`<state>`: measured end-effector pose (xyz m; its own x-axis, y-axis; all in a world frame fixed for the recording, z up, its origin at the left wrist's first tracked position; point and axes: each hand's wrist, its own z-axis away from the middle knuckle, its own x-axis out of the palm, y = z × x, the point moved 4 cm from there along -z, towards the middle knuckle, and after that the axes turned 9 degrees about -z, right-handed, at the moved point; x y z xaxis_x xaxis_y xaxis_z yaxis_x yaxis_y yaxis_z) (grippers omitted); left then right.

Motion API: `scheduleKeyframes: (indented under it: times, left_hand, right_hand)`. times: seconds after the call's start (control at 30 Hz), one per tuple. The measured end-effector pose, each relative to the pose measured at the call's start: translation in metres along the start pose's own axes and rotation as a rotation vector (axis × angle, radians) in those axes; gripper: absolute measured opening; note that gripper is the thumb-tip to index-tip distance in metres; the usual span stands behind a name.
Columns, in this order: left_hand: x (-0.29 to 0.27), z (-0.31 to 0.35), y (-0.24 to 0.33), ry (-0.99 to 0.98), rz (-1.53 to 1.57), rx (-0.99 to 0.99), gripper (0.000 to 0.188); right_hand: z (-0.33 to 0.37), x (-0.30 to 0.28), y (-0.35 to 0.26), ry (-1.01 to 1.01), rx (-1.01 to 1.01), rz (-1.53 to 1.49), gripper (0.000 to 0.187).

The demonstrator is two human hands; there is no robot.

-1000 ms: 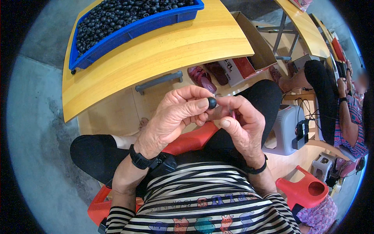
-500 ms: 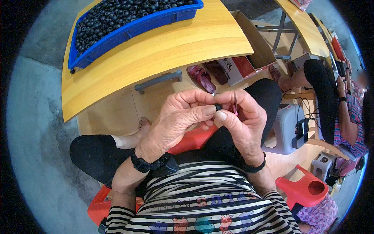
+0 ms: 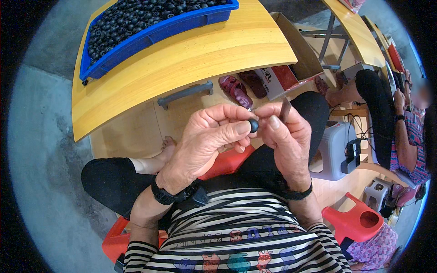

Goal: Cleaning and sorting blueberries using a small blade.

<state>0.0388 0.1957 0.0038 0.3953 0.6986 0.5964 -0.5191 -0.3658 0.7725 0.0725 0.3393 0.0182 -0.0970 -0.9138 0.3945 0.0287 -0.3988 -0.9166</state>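
Observation:
My left hand [image 3: 200,139] pinches a small round black part [image 3: 253,126] between thumb and fingertips, over my lap. It has a smooth, dark, domed surface. Close beside it, my right hand [image 3: 290,144] is closed on a thin flat blade-like tool [image 3: 285,110], which sticks up between thumb and forefinger. The tool's lower part is hidden in the fingers, so its exact kind does not show. Past my hands, a blue tray [image 3: 166,38] on the table is heaped with many similar black parts [image 3: 132,22], some with a ring-shaped opening.
The yellow wooden table [image 3: 218,54] has its near edge just beyond my hands. Below it lie sandals [image 3: 236,91] and an open cardboard box [image 3: 298,50]. To my right are a grey stool [image 3: 334,150], a red stool [image 3: 357,218], cables and a seated person [image 3: 409,141].
My right thumb and fingers have drawn slightly away from the black part, exposing more of it. The flat tool has turned and now stands upright in view.

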Motion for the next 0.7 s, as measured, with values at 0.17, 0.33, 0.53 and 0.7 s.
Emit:
scheduleKeyframes:
  times: [0.17,0.33,0.53,0.7]
  left_hand:
    - [-0.001,0.002,0.003,0.006,0.01,0.009,0.021]
    - [0.0,0.003,0.005,-0.013,0.001,0.016,0.02]
    - [0.0,0.005,0.005,-0.008,-0.005,0.019,0.02]
    - [-0.001,0.004,0.005,-0.014,0.002,0.01,0.019]
  right_hand:
    - [0.005,-0.008,-0.001,-0.107,-0.11,0.115,0.039]
    - [0.011,-0.001,-0.009,-0.198,-0.306,0.522,0.047]
    - [0.014,0.011,-0.017,-0.212,-0.535,0.724,0.034]
    - [0.014,0.014,-0.019,-0.202,-0.578,0.784,0.025]
